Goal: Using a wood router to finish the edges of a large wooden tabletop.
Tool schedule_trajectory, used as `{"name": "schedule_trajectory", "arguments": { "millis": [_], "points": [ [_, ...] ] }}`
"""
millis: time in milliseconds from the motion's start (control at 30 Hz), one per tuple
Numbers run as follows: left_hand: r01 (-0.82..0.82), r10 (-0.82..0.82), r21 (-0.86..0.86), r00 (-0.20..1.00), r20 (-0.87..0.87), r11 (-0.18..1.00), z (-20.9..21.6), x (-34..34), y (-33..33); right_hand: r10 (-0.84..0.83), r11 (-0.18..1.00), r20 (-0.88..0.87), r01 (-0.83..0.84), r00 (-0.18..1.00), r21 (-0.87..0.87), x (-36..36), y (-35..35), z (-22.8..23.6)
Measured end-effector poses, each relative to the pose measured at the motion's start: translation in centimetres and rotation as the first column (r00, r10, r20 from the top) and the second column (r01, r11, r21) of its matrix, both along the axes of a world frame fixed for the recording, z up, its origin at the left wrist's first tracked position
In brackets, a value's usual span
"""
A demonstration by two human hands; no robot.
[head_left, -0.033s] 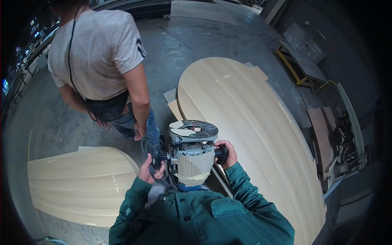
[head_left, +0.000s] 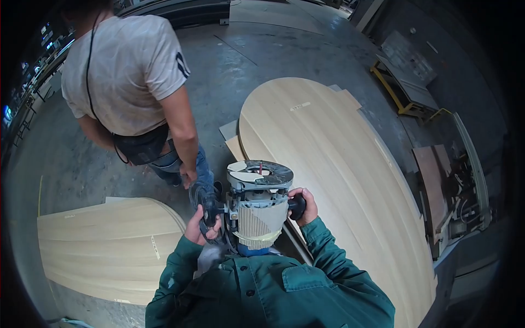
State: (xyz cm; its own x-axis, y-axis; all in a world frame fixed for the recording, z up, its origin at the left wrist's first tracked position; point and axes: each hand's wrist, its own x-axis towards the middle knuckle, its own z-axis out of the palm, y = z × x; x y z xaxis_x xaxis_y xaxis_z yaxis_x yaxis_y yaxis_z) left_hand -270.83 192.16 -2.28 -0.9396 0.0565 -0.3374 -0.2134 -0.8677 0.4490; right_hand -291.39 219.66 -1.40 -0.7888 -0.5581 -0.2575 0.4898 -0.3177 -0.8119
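Note:
A plunge router (head_left: 258, 224) is held upside down before my chest, its round base plate (head_left: 280, 175) facing up. A red bit (head_left: 261, 167) shows in the plate's central hole. Ribbed cardboard, bound with yellowish tape, wraps the motor body. My left hand (head_left: 200, 226) is closed around the dark handle on the left side; part of that grip is hidden. On the other side, my right hand (head_left: 307, 204) wraps the black knob (head_left: 297, 208). Just right of the router lies a large oval-ended wooden panel (head_left: 333, 164), apparently stacked on others.
A second stack of rounded wooden panels (head_left: 104, 235) lies at the left. Close ahead on the left stands a person (head_left: 128, 82) in a light T-shirt, back turned. A yellow-framed cart (head_left: 402, 90) and a machine with a brown board (head_left: 435, 188) stand at the right.
The person in the light T-shirt has shifted slightly to the left. My hands and the router have hardly moved.

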Motion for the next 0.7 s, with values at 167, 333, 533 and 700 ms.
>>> {"name": "schedule_trajectory", "arguments": {
  "millis": [167, 333, 533, 700],
  "points": [
    [0.089, -0.072, -0.276, 0.995, 0.071, 0.957, 3.8, -7.6, -6.1, -0.097, 0.995, 0.157, 0.096, 0.983, 0.011, -4.7, -4.6, -0.4],
    [0.193, -0.19, -0.464, 0.98, 0.054, 0.864, 5.3, -16.1, -12.7, -0.223, 0.966, 0.368, 0.254, 0.903, -0.039, -6.5, -9.7, -1.4],
    [0.335, -0.297, -0.41, 0.942, 0.154, 0.848, 4.1, -23.9, -17.9, -0.334, 0.94, 0.41, 0.333, 0.849, 0.076, -8.8, -13.3, -1.4],
    [0.485, -0.42, -0.354, 0.873, 0.249, 0.799, 3.6, -29.0, -19.7, -0.433, 0.897, 0.44, 0.422, 0.787, 0.128, -8.5, -14.7, -2.2]
  ]
}}
